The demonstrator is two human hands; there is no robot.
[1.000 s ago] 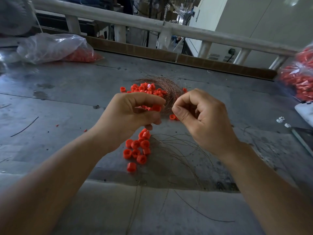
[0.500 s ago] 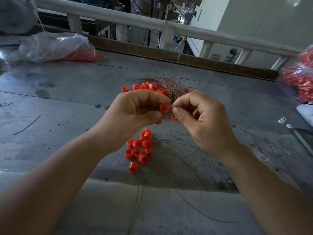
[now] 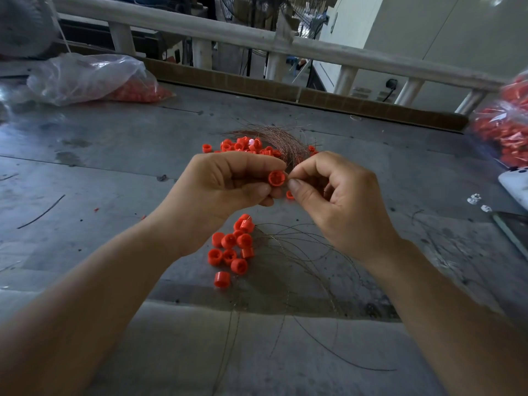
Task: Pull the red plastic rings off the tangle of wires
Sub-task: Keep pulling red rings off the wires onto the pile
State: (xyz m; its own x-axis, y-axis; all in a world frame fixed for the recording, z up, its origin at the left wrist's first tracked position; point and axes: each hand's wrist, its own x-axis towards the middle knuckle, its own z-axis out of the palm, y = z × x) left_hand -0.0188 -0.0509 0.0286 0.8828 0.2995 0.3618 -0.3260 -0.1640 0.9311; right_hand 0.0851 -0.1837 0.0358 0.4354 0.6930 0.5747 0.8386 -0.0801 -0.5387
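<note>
Mid-strip: left hand (image 3: 220,192) pinches one red ring (image 3: 277,178) between thumb and fingertips; right hand (image 3: 337,195) closed narrow just beside it, apparently nipping a fine wire, too thin to confirm. Wire tangle (image 3: 281,138) lies just beyond; freed rings (image 3: 231,250) nearer. Next: draw hands apart, drop ring.

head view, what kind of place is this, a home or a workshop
Likely a small workshop or factory bench: a worn grey worktable, clear plastic bags stuffed with red rings, and a tangle of wires being stripped by hand.
</note>
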